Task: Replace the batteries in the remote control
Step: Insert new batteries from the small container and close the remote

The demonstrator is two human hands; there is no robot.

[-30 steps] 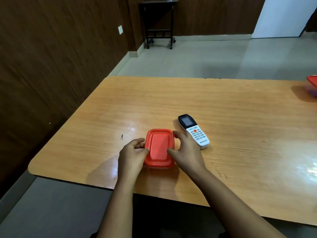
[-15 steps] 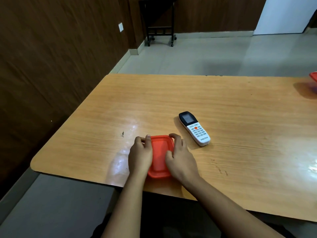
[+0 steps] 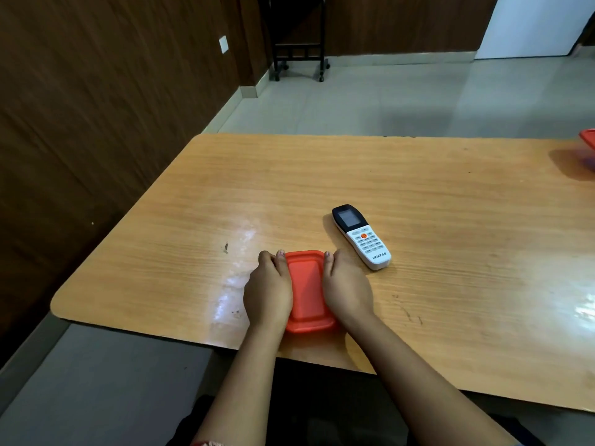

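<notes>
A small red lidded box point(image 3: 307, 289) sits near the front edge of the wooden table point(image 3: 418, 194). My left hand point(image 3: 268, 289) grips its left side and my right hand point(image 3: 347, 288) grips its right side, fingers curled over the rim. The lid is on, so what is inside is hidden. A white and black remote control point(image 3: 361, 240) lies face up just right of the box, close to my right hand but not touched.
Another red container point(image 3: 587, 143) shows at the table's far right edge, partly cut off. A dark wood-panelled wall runs along the left. A black wheeled stand point(image 3: 299, 53) is on the tiled floor beyond the table.
Both hands have closed in on the box sides and drawn it nearer to the table's front edge. The remote has stayed put.
</notes>
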